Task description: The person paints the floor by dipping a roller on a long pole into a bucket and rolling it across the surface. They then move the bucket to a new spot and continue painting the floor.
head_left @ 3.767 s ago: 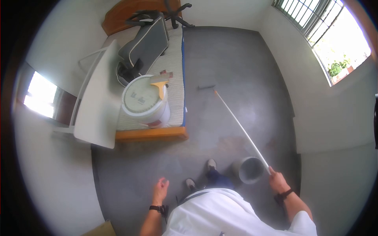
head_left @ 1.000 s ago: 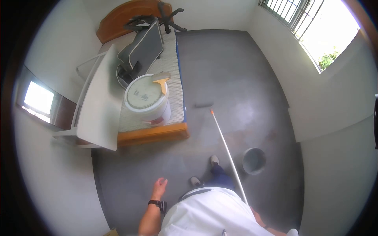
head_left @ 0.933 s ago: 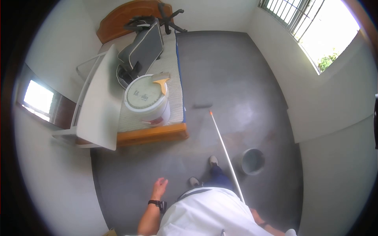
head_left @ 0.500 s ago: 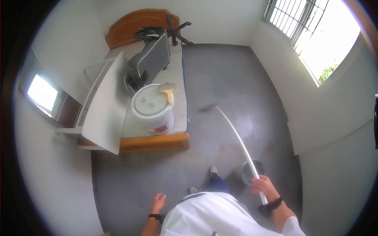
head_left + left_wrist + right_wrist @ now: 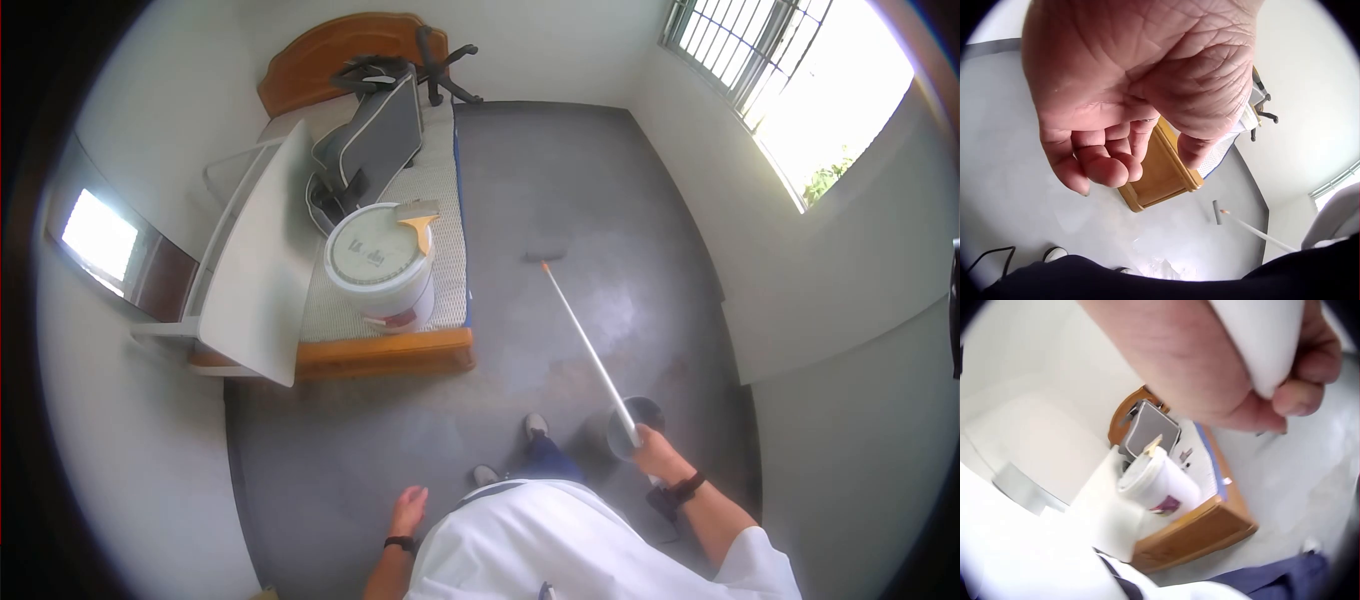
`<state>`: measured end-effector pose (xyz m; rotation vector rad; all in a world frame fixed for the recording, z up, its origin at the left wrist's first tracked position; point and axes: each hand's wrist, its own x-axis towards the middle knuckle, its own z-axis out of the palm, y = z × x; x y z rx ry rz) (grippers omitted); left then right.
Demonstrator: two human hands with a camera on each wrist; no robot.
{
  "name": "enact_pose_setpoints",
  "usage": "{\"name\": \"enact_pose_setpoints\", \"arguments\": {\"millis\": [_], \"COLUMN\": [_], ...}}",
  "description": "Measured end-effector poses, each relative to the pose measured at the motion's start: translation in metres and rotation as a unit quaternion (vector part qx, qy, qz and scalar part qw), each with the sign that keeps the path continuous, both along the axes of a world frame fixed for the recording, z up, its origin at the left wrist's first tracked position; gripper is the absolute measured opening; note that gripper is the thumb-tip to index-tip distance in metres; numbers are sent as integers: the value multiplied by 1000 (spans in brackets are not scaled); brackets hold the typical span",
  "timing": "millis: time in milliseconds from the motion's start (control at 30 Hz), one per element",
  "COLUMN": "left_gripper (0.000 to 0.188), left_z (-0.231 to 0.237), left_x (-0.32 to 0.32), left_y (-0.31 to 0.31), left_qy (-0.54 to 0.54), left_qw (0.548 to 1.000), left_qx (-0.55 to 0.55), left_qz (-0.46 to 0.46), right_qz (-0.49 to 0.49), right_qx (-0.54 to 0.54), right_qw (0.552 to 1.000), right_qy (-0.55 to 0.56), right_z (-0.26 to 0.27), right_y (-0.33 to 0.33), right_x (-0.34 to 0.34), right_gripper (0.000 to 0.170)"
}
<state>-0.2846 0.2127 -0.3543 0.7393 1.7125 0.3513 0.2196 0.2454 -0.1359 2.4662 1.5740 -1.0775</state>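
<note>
The right hand (image 5: 660, 455) grips a long white pole (image 5: 592, 355) near its lower end; in the right wrist view the fingers wrap round the thick white pole (image 5: 1266, 337). At the pole's far end, past an orange tip, a grey roller head (image 5: 546, 257) lies on the grey floor beside the bed. The left hand (image 5: 408, 510) hangs at the person's left side and holds nothing. Loosely curled fingers show on the left hand (image 5: 1141, 81) in the left wrist view. That view also has the roller head (image 5: 1217, 212) on the floor.
A round bucket (image 5: 612, 432) stands on the floor beside the right hand. The wooden bed (image 5: 390, 353) at left bears a lidded white tub (image 5: 385, 290) with a yellow-handled scraper (image 5: 420, 232), a grey chair (image 5: 385, 140) and a white board (image 5: 255, 270). A barred window (image 5: 745, 50) is at right.
From behind the shirt about a second ago, the right hand came forward beside the bucket, still on the pole. Since half a second ago it has shifted slightly left. The left hand stays low at the side.
</note>
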Motion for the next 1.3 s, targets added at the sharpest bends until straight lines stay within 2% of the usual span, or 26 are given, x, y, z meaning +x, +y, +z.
{"name": "enact_pose_setpoints", "arguments": {"millis": [67, 100, 167, 200, 267, 333, 367, 400, 433, 467, 500, 567, 633, 700, 767, 833, 867, 967, 1033, 1067, 1100, 1133, 1200, 1233, 1300], "left_gripper": [49, 49, 49, 48, 47, 45, 44, 42, 42, 42, 41, 40, 39, 40, 40, 41, 41, 43, 43, 45, 46, 46, 49, 49, 51], "left_z": [0, 1, 0, -1, -2, -1, 1, 2, 5, 7, 11, 13, 27, 55, 98, 125, 132, 135, 126, 116, 105, 89, 62, 59, 53], "left_x": [0, -1, 1, 0, 0, 6, 12, 20, 29, 35, 45, 67, 91, 116, 150, 179, 194, 215, 221, 218, 213, 204, 187, 182, 175], "left_y": [5, 5, 5, 6, 10, 15, 24, 32, 41, 47, 55, 72, 98, 121, 135, 143, 144, 128, 124, 117, 112, 106, 86, 75, 50], "left_qy": [1, 0, 3, 6, -1, -13, -20, -27, -31, -43, -54, -60, -63, -34, -45, -56, -80, -110, -108, -96, -85, -76, -18, -13, 28], "left_qw": [1000, 1000, 1000, 1000, 999, 997, 998, 999, 996, 994, 992, 984, 975, 950, 938, 928, 918, 904, 900, 895, 890, 894, 930, 933, 937], "left_qx": [5, 8, -4, -11, -9, -19, -13, -10, -25, -8, 14, 44, 88, 138, 168, 190, 215, 234, 246, 247, 246, 255, 178, 180, 110], "left_qz": [1, 3, -5, -11, -30, -74, -55, -40, -77, -98, -110, -160, -195, -280, -298, -316, -323, -342, -344, -360, -375, -360, -322, -311, -331], "right_qz": [-135, -140, -287, -297, -366, -344, -338, -373, -405, -365, -348, -324, -470, -469, -469, -466, -452, -345, -203, -166, -165, -188, -247, -248, -244], "right_qx": [-113, -116, -93, -96, -53, -7, 15, 32, 45, 78, 89, 108, 98, 90, 77, 45, 26, 11, 51, 77, 95, 106, 81, 91, 92], "right_qw": [967, 965, 882, 878, 783, 804, 806, 750, 686, 680, 718, 754, 627, 632, 641, 686, 713, 860, 962, 977, 977, 972, 949, 948, 949], "right_qy": [185, 187, 362, 363, 500, 486, 485, 546, 602, 631, 596, 562, 614, 610, 603, 557, 535, 375, 177, 109, 91, 98, 176, 175, 177], "right_z": [8, 10, 10, 6, -1, 8, 15, 18, 20, 23, 29, 40, 55, 54, 51, 42, 36, -1, -33, -46, -54, -58, -49, -60, -74], "right_y": [-2, -9, -26, -35, -50, -47, -42, -33, -25, -21, -8, 14, 30, 34, 33, 23, 17, -15, -45, -61, -74, -89, -110, -124, -156], "right_x": [-10, -13, -14, -12, -7, -3, 0, 6, 12, 17, 24, 29, 28, 27, 25, 21, 24, 37, 47, 49, 51, 51, 47, 47, 46], "right_gripper": [41, 41, 53, 53, 45, 34, 29, 23, 18, 15, 15, 16, 16, 18, 20, 13, 15, 25, 32, 35, 39, 42, 51, 50, 49]}}
